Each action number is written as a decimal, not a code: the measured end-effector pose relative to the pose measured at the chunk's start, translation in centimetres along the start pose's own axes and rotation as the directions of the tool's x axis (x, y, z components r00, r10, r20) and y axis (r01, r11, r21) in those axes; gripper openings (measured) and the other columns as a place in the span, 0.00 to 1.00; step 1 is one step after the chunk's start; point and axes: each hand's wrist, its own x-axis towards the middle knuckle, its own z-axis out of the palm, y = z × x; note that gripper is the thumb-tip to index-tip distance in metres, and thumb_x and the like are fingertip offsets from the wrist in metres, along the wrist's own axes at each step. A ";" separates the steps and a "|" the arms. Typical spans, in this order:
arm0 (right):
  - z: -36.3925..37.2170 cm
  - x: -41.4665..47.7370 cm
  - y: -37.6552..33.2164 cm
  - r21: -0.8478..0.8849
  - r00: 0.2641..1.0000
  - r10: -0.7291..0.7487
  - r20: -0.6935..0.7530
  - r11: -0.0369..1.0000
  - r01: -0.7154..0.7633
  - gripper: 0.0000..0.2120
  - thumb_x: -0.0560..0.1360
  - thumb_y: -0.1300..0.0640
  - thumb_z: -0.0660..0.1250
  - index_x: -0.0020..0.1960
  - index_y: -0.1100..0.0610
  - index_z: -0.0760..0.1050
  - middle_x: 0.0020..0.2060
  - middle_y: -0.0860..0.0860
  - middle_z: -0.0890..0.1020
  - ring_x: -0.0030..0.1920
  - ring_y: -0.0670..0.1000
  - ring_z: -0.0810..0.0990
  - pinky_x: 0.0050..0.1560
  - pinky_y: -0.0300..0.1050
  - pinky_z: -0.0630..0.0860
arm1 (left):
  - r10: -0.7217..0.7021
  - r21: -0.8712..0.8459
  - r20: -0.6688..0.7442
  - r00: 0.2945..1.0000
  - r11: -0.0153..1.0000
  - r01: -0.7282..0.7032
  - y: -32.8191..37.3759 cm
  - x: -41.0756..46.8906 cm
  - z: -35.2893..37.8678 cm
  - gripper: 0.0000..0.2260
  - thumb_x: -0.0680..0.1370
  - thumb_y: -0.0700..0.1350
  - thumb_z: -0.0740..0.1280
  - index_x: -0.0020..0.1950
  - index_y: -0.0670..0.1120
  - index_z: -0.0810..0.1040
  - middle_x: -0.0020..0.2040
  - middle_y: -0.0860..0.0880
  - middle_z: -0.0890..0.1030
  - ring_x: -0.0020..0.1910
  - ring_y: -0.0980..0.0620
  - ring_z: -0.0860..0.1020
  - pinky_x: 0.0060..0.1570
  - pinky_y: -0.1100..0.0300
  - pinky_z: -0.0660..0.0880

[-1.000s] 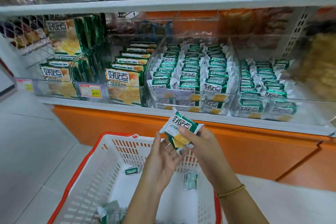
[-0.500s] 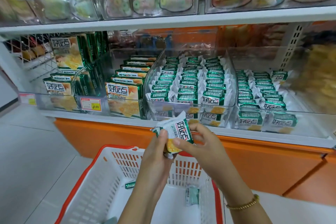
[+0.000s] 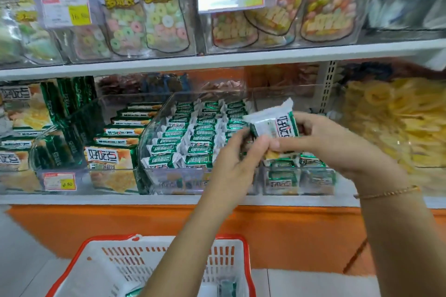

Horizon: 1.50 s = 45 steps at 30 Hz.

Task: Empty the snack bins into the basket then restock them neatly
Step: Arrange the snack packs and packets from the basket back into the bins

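A small green and white snack packet (image 3: 275,120) is held up in front of the shelf between both hands. My right hand (image 3: 323,144) grips its right side with thumb and fingers. My left hand (image 3: 239,154) pinches its lower left end. Behind them stands a clear bin (image 3: 169,176) filled with rows of the same packets, and a second clear bin (image 3: 299,181) to its right, partly hidden by my hands. Below, the white basket with a red rim (image 3: 101,243) sits on the floor with a few packets (image 3: 225,288) in it.
Green snack boxes (image 3: 108,159) fill the bins at the left. Bags of ring sweets (image 3: 144,19) hang on the upper shelf behind price tags. Yellow snacks (image 3: 391,123) lie in a bin at the right. An orange base panel (image 3: 96,224) runs under the shelf.
Both hands have lifted the packet from above the basket up and to the right, level with the bins. The view has tilted upward, so less of the basket shows.
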 end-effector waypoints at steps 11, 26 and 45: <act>-11.8 6.8 3.8 -0.829 0.900 0.226 -0.372 0.354 -0.432 0.20 0.65 0.49 0.77 0.48 0.61 0.76 0.38 0.53 0.77 0.39 0.54 0.75 0.40 0.43 0.76 | -0.016 0.803 0.358 0.934 0.516 -0.299 -3.3 5.4 8.5 0.27 0.81 0.61 0.45 0.69 0.46 0.70 0.64 0.46 0.73 0.60 0.46 0.74 0.52 0.52 0.73; -11.3 15.4 12.5 -0.939 0.914 0.220 -0.341 -0.031 -0.343 0.13 0.77 0.59 0.63 0.61 0.59 0.73 0.58 0.56 0.76 0.58 0.55 0.76 0.57 0.45 0.75 | 0.141 0.805 0.296 0.945 0.495 -0.326 -5.3 5.2 9.1 0.36 0.76 0.65 0.36 0.58 0.47 0.76 0.53 0.51 0.76 0.47 0.51 0.76 0.40 0.56 0.74; -11.0 13.8 14.4 -0.926 0.973 0.091 -0.212 0.300 -0.230 0.27 0.74 0.68 0.62 0.72 0.57 0.65 0.63 0.59 0.74 0.60 0.57 0.75 0.59 0.45 0.73 | 0.223 0.789 0.262 0.939 0.512 -0.341 -5.4 5.0 9.2 0.34 0.76 0.63 0.38 0.58 0.48 0.78 0.54 0.53 0.77 0.47 0.53 0.77 0.37 0.59 0.73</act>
